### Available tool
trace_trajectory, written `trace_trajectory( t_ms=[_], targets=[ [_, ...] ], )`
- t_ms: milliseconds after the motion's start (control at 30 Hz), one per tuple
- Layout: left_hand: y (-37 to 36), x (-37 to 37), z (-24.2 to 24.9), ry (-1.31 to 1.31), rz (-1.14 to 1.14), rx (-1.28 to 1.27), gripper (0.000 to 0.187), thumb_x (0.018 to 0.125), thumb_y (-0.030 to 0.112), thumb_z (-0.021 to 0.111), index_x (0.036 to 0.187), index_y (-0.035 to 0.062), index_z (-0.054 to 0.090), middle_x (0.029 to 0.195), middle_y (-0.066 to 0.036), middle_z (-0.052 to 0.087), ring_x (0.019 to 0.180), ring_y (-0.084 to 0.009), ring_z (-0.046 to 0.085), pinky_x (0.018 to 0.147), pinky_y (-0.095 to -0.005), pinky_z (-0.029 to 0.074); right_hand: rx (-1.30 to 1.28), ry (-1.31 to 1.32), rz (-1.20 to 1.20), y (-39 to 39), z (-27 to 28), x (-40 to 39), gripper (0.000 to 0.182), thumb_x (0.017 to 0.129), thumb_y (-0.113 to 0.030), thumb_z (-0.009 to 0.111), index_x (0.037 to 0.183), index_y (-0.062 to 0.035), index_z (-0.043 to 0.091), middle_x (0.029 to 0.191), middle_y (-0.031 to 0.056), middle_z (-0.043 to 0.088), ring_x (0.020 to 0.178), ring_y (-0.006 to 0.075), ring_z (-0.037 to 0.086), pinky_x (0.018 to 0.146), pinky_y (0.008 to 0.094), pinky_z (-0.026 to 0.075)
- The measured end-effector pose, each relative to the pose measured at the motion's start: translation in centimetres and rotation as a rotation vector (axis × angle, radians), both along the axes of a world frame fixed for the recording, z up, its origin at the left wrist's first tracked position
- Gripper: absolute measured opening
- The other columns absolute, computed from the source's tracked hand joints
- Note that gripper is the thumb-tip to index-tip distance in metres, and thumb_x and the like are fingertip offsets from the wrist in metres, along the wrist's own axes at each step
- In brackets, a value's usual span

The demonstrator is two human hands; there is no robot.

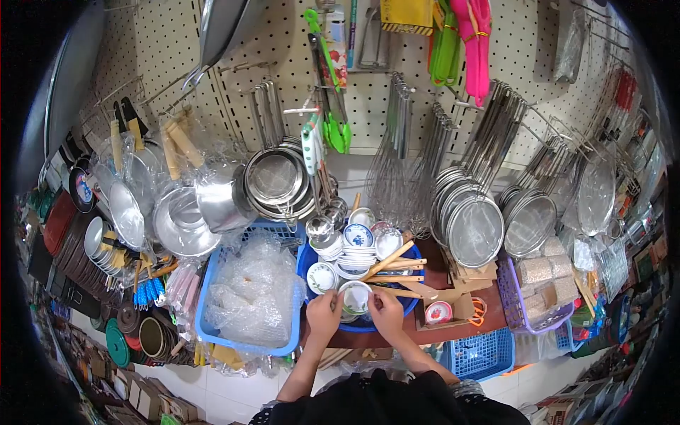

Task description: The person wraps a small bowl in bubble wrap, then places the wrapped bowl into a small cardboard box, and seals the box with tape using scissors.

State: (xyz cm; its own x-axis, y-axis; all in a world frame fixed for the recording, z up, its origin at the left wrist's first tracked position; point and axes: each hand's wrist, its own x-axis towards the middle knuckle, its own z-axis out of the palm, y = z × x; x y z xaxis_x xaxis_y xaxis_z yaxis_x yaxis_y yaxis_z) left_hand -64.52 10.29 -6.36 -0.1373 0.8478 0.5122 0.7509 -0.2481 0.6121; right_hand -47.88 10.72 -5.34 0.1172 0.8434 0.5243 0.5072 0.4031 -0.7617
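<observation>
My left hand and my right hand are at the front of a round blue basket. Between them is a small white dish with a greenish edge, its two sides pinched by my fingers. Just behind it in the basket stand stacked white dishes, a dish with a blue pattern and a flowered dish. Several wooden-handled utensils stick out of the basket towards the right, near my right hand. My fingertips partly cover the dish's rim.
A light blue basket full of bubble wrap stands to the left. On the right are a cardboard box and a purple basket. Strainers, whisks and pans hang low from the pegboard.
</observation>
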Motion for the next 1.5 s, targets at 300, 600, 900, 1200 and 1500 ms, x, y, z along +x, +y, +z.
trace_trajectory(
  t_ms=[300,600,900,1200,1500],
  targets=[
    [-3.4,6.5,2.6,-0.285,-0.022,-0.149,0.015,0.088,0.012,0.067,0.081,0.0026,0.057,0.056,-0.012,0.051,0.046,-0.0267,0.049,0.046,-0.0371,0.038,-0.153,0.236,0.097,-3.2,1.0,5.2,0.008,0.088,-0.007,0.066,0.09,0.0008,0.065,0.064,0.0028,0.057,0.057,0.0057,0.049,0.051,0.0239,0.04],
    [-3.4,17.7,4.5,-0.201,-0.1,-0.111,0.012,0.085,0.013,0.068,0.083,0.0043,0.059,0.059,-0.01,0.058,0.051,-0.027,0.059,0.047,-0.0385,0.044,-0.189,0.214,0.138,-2.8,0.1,17.8,0.009,0.088,-0.005,0.065,0.095,0.001,0.066,0.069,0.0005,0.06,0.06,0.0041,0.051,0.053,0.0217,0.04],
    [-2.7,25.7,3.7,-0.099,-0.049,-0.035,0.014,0.091,0.017,0.063,0.095,0.0038,0.063,0.074,-0.015,0.063,0.067,-0.0347,0.063,0.059,-0.0435,0.05,-0.167,0.127,0.101,-1.6,0.7,25.8,0.015,0.089,-0.01,0.066,0.099,0.0009,0.067,0.075,0.0084,0.064,0.061,0.0136,0.059,0.053,0.0274,0.044],
    [-2.5,27.9,0.9,0.064,0.019,-0.137,0.016,0.088,0.017,0.063,0.09,0.002,0.066,0.082,-0.016,0.064,0.08,-0.0347,0.062,0.067,-0.0445,0.05,-0.168,-0.159,0.134,-0.1,-0.7,29.3,0.014,0.08,-0.012,0.072,0.091,-0.0042,0.069,0.08,0.0107,0.067,0.071,0.0281,0.062,0.064,0.037,0.049],
    [-2.3,26.9,-1.7,0.454,0.122,-0.348,0.011,0.081,0.017,0.065,0.076,0.0084,0.069,0.08,-0.01,0.067,0.086,-0.0279,0.062,0.07,-0.042,0.047,-0.207,-0.673,0.153,-0.3,-2.6,28.0,0.019,0.072,-0.023,0.076,0.084,-0.0117,0.07,0.086,0.0026,0.066,0.091,0.0246,0.057,0.077,0.0427,0.039]
  ],
)
